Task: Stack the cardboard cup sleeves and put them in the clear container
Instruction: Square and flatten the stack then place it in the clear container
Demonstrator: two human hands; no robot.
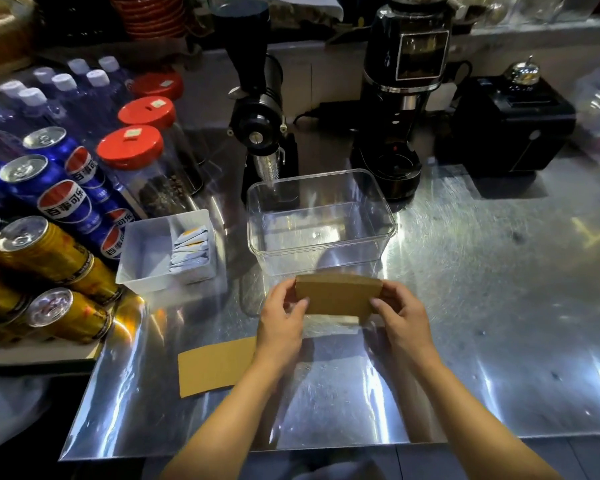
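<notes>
At the centre of the frame, head view:
Left hand (284, 315): grasps the left end of the held sleeves, thumb on the near face, fingers curled behind.
Right hand (400, 315): grasps the right end of the same sleeves, thumb tip pressed on the near face.
Held cardboard cup sleeves (338, 294): flat, brown, held up on edge between both hands, above the counter and just in front of the clear container's near wall; how many are in the stack I cannot tell.
Loose cardboard sleeve (215, 368): lies flat on the counter at lower left of centre, partly hidden under the left forearm, apart from the held ones.
Clear container (321, 220): open-topped, rectangular, standing upright just above the hands in the frame; nothing shows inside it.
Counter (482, 306): shiny metal, streaked with reflections, carrying everything here.

At the left of the frame:
White tray (142, 258): just left of the clear container, with a row of small white sachets (191, 251) standing along its right side.
Red-lidded jars (132, 147): three in a line running to the upper left, the nearest showing dark contents.
Blue cans (52, 174): lying stacked, ends toward the camera.
Gold cans (49, 271): stacked below the blue ones.
Capped bottles (42, 91): grouped at upper left.

At the top of the frame:
Black grinder (260, 112): behind the container's left corner.
Taller black machine (404, 98): behind its right corner.
Black box (513, 123): at upper right, with a silver bell (522, 74) on top.
</notes>
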